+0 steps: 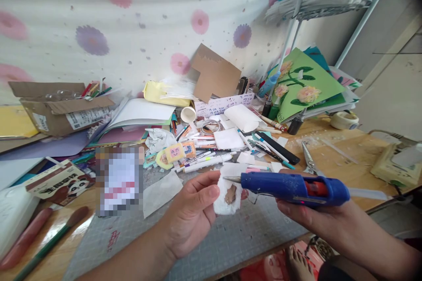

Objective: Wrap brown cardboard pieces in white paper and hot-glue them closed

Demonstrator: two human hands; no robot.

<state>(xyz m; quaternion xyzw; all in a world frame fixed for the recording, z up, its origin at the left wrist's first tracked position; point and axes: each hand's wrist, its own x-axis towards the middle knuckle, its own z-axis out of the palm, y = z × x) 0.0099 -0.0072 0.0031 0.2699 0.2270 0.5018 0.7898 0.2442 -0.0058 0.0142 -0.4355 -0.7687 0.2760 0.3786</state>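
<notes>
Glue gun meets white scrap over the cutting mat.
Head view: the left hand pinches a white fuzzy piece above the grey cutting mat; the right hand grips the blue glue gun, nozzle just at the piece's top.

Left hand pinches a small white fluffy piece with a brown patch, right hand grips the blue glue gun, nozzle right at the piece's top edge, above the grey cutting mat, scissors lying behind.
</notes>
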